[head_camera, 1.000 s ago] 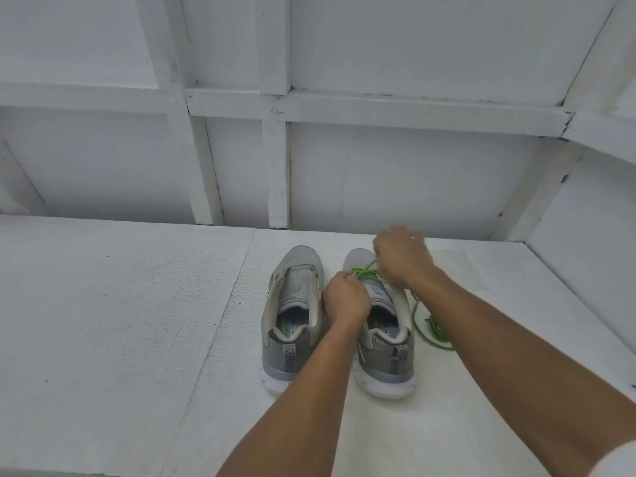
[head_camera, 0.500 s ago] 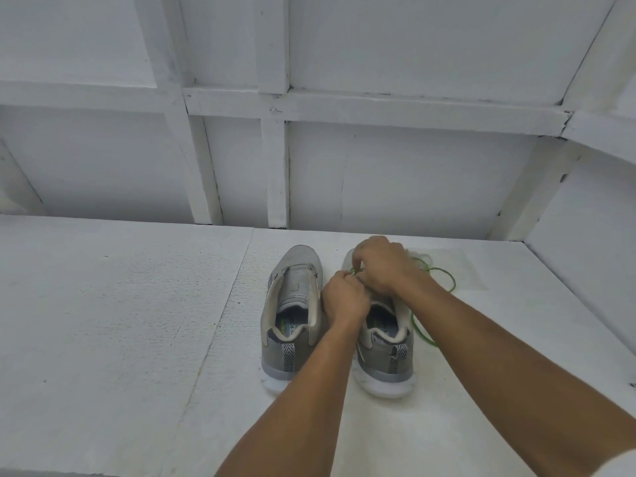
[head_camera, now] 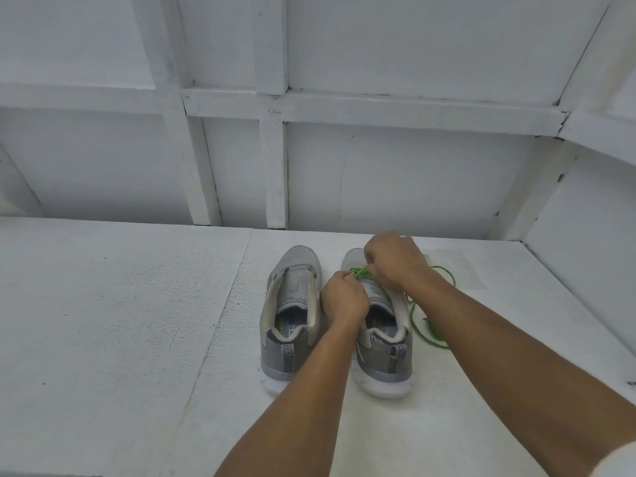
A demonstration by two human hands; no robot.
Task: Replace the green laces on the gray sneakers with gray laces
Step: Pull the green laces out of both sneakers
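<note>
Green lace (head_camera: 360, 272), thin round cord, bright against gray mesh. It crosses the toe-end eyelets of the right sneaker (head_camera: 385, 359). The loose tail spills off the shoe toward 3 o'clock and loops on the white surface (head_camera: 120, 321) down to about 5 o'clock.

Key relation: the threaded bit sits between the hands, at 12 o'clock of the left hand (head_camera: 344, 299) and at 8 o'clock of the right hand (head_camera: 395, 259). Both hands are touching it, and neither is clearly nearer. The shoe's long axis runs 6 to 12, heel at 6, toe at 12. My read is that the next pull has to go up and toward 12 to 1 o'clock to clear the eyelets.

Left hand is curled tight and looks to be pinching the lace at its top knuckles. Right hand is curled over the cord near the toe with fingertips hidden underneath, so the grip is judged, not seen.

Left sneaker (head_camera: 292, 304) sits just beside at 9 o'clock, parallel. No lace shows in it, the tongue is open, and the insole print is visible. Both shoes have knit gray uppers, pale collars, striped heel tabs and white foam soles. No gray laces in view. The white surface is rough and painted, with a seam running past the shoes. A white panelled wall (head_camera: 413, 173) with battens stands at 12.
</note>
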